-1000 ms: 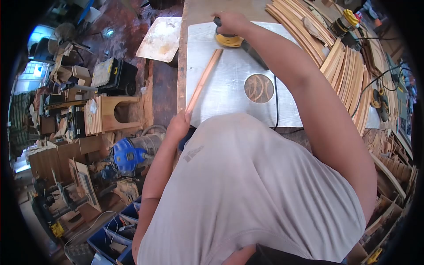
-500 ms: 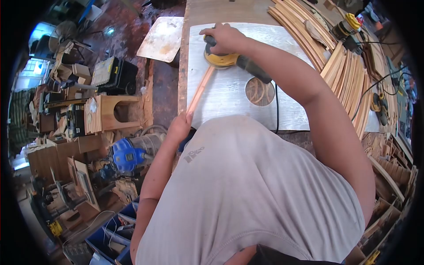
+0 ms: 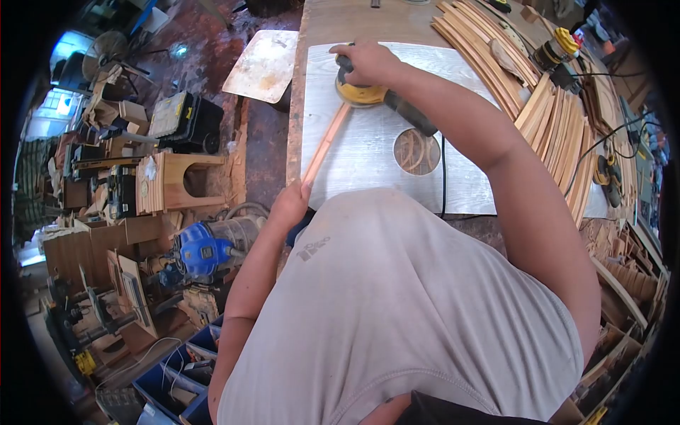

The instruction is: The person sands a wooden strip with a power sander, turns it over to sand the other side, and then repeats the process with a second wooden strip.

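My right hand (image 3: 372, 64) is closed over the top of a yellow and black orbital sander (image 3: 360, 95). The sander's pad rests on the far end of a narrow wooden strip (image 3: 328, 143), and a black dust canister sticks out toward the right. Near the front edge of the bench, my left hand (image 3: 290, 202) grips the strip's near end. Beneath strip and sander lies a grey-white board (image 3: 368, 159) with a round hole (image 3: 418, 151) in it. A black cord (image 3: 443, 177) crosses the board right of the hole.
Stacked curved wooden strips (image 3: 556, 134) fill the bench's right side, with a yellow and black power tool (image 3: 556, 48) behind them. Left of the bench stand a stained white panel (image 3: 263, 65), a blue-topped vacuum (image 3: 203, 249), a wooden stool (image 3: 185, 180) and a black toolbox (image 3: 185, 117).
The sander and my right hand have shifted slightly right. The strip's far end has swung a little the same way, while my left hand keeps its hold.
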`<state>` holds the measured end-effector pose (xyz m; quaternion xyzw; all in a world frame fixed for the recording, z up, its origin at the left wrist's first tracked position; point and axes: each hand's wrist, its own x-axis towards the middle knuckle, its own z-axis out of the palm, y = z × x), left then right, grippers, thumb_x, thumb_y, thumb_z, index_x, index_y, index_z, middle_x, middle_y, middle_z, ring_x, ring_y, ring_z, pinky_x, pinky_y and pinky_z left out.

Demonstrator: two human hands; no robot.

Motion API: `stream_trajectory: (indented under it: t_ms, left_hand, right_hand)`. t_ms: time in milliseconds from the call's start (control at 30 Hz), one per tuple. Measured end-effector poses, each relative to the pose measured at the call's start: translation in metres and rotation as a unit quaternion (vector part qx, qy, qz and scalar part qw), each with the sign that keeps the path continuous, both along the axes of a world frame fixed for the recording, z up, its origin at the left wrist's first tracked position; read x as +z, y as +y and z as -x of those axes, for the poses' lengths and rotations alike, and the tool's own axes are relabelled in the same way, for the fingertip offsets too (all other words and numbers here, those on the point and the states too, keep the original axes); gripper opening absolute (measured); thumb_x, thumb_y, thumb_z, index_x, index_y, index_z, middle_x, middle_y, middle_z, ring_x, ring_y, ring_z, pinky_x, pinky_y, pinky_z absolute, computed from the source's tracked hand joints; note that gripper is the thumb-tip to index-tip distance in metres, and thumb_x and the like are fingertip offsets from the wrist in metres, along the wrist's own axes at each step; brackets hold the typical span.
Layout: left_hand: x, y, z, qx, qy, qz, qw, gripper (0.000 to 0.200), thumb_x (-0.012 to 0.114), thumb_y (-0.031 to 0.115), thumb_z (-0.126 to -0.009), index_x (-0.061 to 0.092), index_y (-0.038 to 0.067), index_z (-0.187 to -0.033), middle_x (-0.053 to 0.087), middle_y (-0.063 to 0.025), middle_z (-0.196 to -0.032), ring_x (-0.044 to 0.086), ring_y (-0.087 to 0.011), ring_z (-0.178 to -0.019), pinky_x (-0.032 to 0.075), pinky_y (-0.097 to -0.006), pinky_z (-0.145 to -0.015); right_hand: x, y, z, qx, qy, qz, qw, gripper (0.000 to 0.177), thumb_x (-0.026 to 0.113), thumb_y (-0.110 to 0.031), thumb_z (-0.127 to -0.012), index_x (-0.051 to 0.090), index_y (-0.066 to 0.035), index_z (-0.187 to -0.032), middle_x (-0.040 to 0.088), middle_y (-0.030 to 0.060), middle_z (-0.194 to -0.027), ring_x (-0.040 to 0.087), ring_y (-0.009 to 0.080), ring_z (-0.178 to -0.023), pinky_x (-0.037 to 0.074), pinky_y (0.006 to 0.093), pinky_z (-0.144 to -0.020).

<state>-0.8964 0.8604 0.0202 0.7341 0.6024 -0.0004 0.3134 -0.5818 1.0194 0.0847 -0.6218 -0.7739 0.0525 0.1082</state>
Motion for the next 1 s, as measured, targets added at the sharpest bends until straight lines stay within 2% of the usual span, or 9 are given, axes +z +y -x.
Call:
stream_trajectory:
  t_ms: [167, 233, 267, 367, 567, 667, 767, 867, 1000]
  left_hand:
    - [-0.003, 0.003, 0.002, -0.004, -0.004, 0.006, 1.000, 0.047, 0.041, 0.040, -0.104, 0.061, -0.003, -0.100, 0.064, -0.0327, -0.093, 0.060, -0.0513, -0.095, 0.047, -0.0561, -0.082]
    - [-0.006, 0.005, 0.003, -0.009, -0.007, 0.005, 1.000, 0.048, 0.042, 0.040, -0.104, 0.060, -0.004, -0.100, 0.064, -0.0329, -0.093, 0.061, -0.0512, -0.095, 0.047, -0.0557, -0.082]
    - [-0.007, 0.004, 0.003, -0.009, -0.007, 0.006, 1.000, 0.048, 0.042, 0.040, -0.104, 0.060, -0.004, -0.100, 0.064, -0.0329, -0.093, 0.061, -0.0512, -0.095, 0.047, -0.0557, -0.082]
    - [-0.007, 0.003, 0.001, -0.010, -0.005, -0.001, 1.000, 0.048, 0.042, 0.040, -0.104, 0.060, -0.004, -0.100, 0.064, -0.0332, -0.093, 0.061, -0.0510, -0.095, 0.048, -0.0556, -0.082]
    - [-0.003, 0.006, 0.000, -0.010, 0.001, 0.017, 1.000, 0.048, 0.041, 0.040, -0.104, 0.061, -0.003, -0.102, 0.064, -0.0321, -0.095, 0.061, -0.0507, -0.096, 0.048, -0.0555, -0.082]
    - [-0.005, 0.003, 0.002, -0.013, -0.008, -0.003, 1.000, 0.048, 0.040, 0.040, -0.104, 0.062, -0.002, -0.103, 0.065, -0.0312, -0.095, 0.061, -0.0503, -0.096, 0.048, -0.0548, -0.082]
    - [-0.005, 0.004, 0.003, -0.019, -0.019, -0.011, 1.000, 0.048, 0.041, 0.041, -0.104, 0.062, -0.002, -0.103, 0.065, -0.0313, -0.095, 0.061, -0.0498, -0.096, 0.048, -0.0546, -0.082]
    - [-0.002, 0.006, 0.001, -0.001, -0.004, 0.039, 0.999, 0.048, 0.041, 0.041, -0.104, 0.062, -0.002, -0.104, 0.065, -0.0312, -0.096, 0.061, -0.0495, -0.096, 0.048, -0.0550, -0.082]
    - [-0.001, 0.011, 0.002, -0.015, 0.025, 0.015, 0.999, 0.048, 0.040, 0.041, -0.104, 0.063, -0.001, -0.105, 0.066, -0.0308, -0.097, 0.062, -0.0491, -0.097, 0.048, -0.0551, -0.083]
  right_hand:
    - [0.002, 0.003, -0.003, -0.008, 0.011, 0.004, 1.000, 0.071, 0.078, -0.032, -0.075, 0.053, -0.029, -0.142, 0.056, 0.0195, -0.131, 0.061, 0.0374, -0.115, 0.055, 0.0441, -0.095]
    - [0.008, -0.012, 0.004, 0.006, 0.002, 0.026, 1.000, 0.065, 0.070, -0.025, -0.078, 0.053, -0.029, -0.141, 0.061, 0.0194, -0.119, 0.061, 0.0377, -0.111, 0.053, 0.0456, -0.094]
    - [0.003, -0.010, 0.004, -0.004, 0.009, 0.023, 1.000, 0.064, 0.070, -0.025, -0.078, 0.054, -0.029, -0.140, 0.061, 0.0195, -0.118, 0.061, 0.0369, -0.111, 0.053, 0.0453, -0.094]
    - [-0.005, 0.002, -0.004, -0.016, 0.045, -0.008, 0.999, 0.070, 0.077, -0.028, -0.076, 0.053, -0.030, -0.141, 0.057, 0.0196, -0.129, 0.060, 0.0385, -0.115, 0.055, 0.0449, -0.095]
    - [0.004, -0.010, 0.005, -0.003, -0.009, 0.002, 1.000, 0.067, 0.076, -0.026, -0.078, 0.054, -0.026, -0.141, 0.061, 0.0193, -0.122, 0.061, 0.0359, -0.114, 0.055, 0.0436, -0.092]
    - [0.001, 0.000, -0.005, -0.010, 0.046, 0.006, 0.999, 0.066, 0.076, -0.027, -0.078, 0.054, -0.027, -0.141, 0.061, 0.0190, -0.121, 0.060, 0.0369, -0.115, 0.055, 0.0439, -0.093]
    - [0.003, -0.002, -0.006, -0.007, 0.022, -0.004, 1.000, 0.066, 0.076, -0.027, -0.077, 0.055, -0.026, -0.139, 0.061, 0.0186, -0.120, 0.059, 0.0364, -0.116, 0.054, 0.0441, -0.093]
    - [0.005, -0.015, -0.002, -0.003, 0.001, -0.002, 1.000, 0.064, 0.075, -0.027, -0.076, 0.056, -0.024, -0.137, 0.063, 0.0178, -0.116, 0.059, 0.0361, -0.116, 0.054, 0.0443, -0.093]
    - [-0.006, 0.002, -0.017, -0.008, 0.042, -0.017, 0.999, 0.066, 0.076, -0.027, -0.075, 0.055, -0.030, -0.138, 0.059, 0.0184, -0.123, 0.059, 0.0378, -0.115, 0.054, 0.0458, -0.095]
